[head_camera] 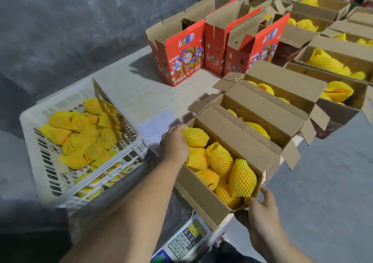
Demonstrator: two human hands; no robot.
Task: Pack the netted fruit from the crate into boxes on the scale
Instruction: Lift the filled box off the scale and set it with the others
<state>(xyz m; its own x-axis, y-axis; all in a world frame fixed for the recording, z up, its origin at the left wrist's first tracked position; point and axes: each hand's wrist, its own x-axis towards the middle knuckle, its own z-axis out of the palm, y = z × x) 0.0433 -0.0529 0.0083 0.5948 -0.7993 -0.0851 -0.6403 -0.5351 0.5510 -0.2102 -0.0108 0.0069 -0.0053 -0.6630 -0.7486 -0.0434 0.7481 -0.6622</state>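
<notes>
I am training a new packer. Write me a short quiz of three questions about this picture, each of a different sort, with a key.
1. True or false: the white crate is empty.
2. What is the left hand doing? A) pressing the scale keypad B) gripping a netted fruit at the far end of the box C) folding a flap
3. Fill in: the right hand holds the near corner of the ____.

Key: 1 false, it holds many netted fruits. 2 B. 3 box.
</notes>
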